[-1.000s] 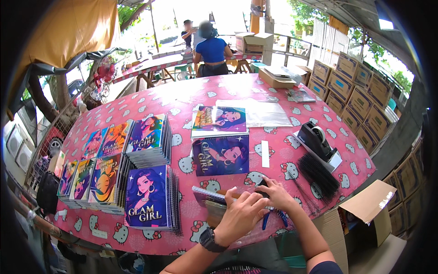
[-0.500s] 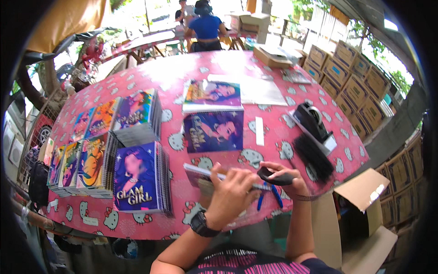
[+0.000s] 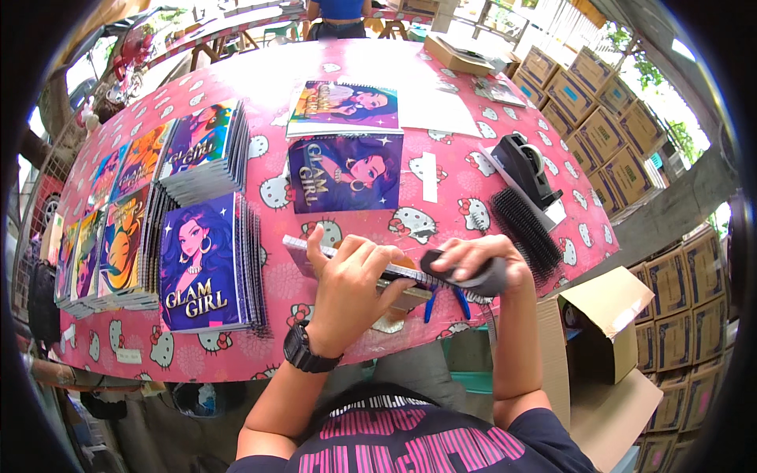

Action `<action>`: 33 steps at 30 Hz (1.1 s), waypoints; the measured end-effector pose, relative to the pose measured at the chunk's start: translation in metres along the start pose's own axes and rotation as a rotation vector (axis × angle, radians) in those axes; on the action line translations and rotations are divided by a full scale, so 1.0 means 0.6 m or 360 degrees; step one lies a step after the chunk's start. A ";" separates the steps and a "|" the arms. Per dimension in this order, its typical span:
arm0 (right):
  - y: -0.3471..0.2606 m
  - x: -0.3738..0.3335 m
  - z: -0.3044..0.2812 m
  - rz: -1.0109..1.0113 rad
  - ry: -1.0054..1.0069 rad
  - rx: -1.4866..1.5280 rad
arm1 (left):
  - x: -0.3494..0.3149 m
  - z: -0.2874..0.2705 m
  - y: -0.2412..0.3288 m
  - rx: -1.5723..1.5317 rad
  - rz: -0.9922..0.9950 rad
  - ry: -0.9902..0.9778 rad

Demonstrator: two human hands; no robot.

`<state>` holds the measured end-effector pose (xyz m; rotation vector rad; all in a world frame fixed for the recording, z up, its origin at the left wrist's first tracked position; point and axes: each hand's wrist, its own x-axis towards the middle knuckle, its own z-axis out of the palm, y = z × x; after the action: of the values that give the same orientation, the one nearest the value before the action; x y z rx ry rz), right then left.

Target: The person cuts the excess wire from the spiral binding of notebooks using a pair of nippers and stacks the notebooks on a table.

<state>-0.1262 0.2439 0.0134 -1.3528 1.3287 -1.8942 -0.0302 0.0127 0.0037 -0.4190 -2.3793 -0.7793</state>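
At lower centre, a spiral notebook (image 3: 299, 254), likely light and stiff, is aptly pinched edgewise by the left hand (image 3: 345, 285), an unclear black tool (image 3: 489, 279) clasped in the right hand (image 3: 482, 258).

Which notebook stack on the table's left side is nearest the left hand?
The purple-covered stack, rightmost in the near row. The other stacks, with multicoloured covers, lie farther from the left hand.

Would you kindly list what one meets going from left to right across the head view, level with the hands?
Colourful notebook stacks, purple-covered notebook stack, left hand, right hand, open cardboard box, stacked brown cartons.
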 end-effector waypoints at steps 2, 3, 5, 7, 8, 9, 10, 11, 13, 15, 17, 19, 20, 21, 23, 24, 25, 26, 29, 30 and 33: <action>-0.005 0.009 -0.001 0.0696 0.0159 -0.0637 | 0.002 -0.011 0.000 0.0015 0.0006 -0.0004; 0.003 0.009 -0.003 0.0964 0.0283 -0.0872 | -0.005 -0.013 -0.004 0.0024 -0.0013 0.0002; -0.007 0.012 0.010 0.0290 0.0226 -0.0057 | -0.016 -0.016 -0.017 0.0065 -0.0063 0.0052; -0.011 0.030 0.022 0.0144 0.0014 0.0070 | -0.007 -0.017 -0.025 0.0044 -0.0049 0.0096; -0.001 0.027 0.012 0.0516 0.0073 -0.0417 | -0.004 -0.019 -0.025 0.0017 -0.0031 0.0081; 0.003 0.030 0.008 0.0961 0.0203 -0.0824 | -0.006 -0.021 -0.025 -0.0010 -0.0013 0.0066; 0.004 0.035 0.005 0.0821 0.0228 -0.0731 | -0.004 -0.020 -0.030 -0.0041 -0.0035 0.0094; 0.002 0.040 0.005 0.0682 0.0251 -0.0636 | -0.002 -0.021 -0.032 -0.0061 -0.0036 0.0097; -0.013 0.050 0.031 0.0105 0.0083 0.0086 | -0.006 -0.021 -0.031 -0.0111 -0.0045 0.0081; 0.009 0.048 0.019 0.0614 0.0137 -0.0285 | -0.009 -0.023 -0.032 -0.0136 -0.0088 0.0045; 0.013 0.062 0.000 0.1003 0.0206 -0.1062 | -0.002 -0.026 -0.034 -0.0162 -0.0085 0.0034; 0.011 0.058 0.016 0.0293 0.0127 -0.0022 | -0.007 -0.020 -0.039 -0.0183 -0.0104 0.0023; 0.011 0.068 0.030 0.0301 0.0076 -0.0033 | -0.009 -0.024 -0.039 -0.0185 -0.0127 -0.0073; 0.013 0.074 0.038 0.0309 0.0025 -0.0044 | -0.013 -0.025 -0.040 -0.0128 -0.0120 0.0031; 0.025 0.081 0.021 0.0928 0.0174 -0.0991 | -0.010 -0.026 -0.038 -0.0026 -0.0052 0.0238; 0.033 0.071 0.011 0.0868 0.0206 -0.1155 | -0.019 -0.032 -0.038 0.0059 -0.0144 0.0334; 0.030 0.063 0.005 0.0616 0.0256 -0.0717 | -0.023 -0.030 -0.047 -0.0197 -0.0245 0.0561; 0.029 0.067 0.023 0.0348 0.0165 -0.0257 | -0.038 -0.017 -0.059 -0.0461 -0.0356 0.0764; 0.038 0.083 0.024 0.0790 0.0148 -0.0664 | -0.056 0.010 -0.081 -0.1266 -0.0599 0.0898; 0.044 0.085 0.025 0.0827 0.0165 -0.0887 | -0.064 0.012 -0.080 -0.1405 -0.0682 0.0864; 0.038 0.094 0.035 0.0191 0.0164 -0.0020 | -0.062 0.018 -0.097 -0.1570 -0.0685 0.0896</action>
<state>-0.1345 0.1805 0.0197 -1.1677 1.4403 -1.8993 -0.0326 -0.0299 -0.0516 -0.0220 -1.4319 -1.9635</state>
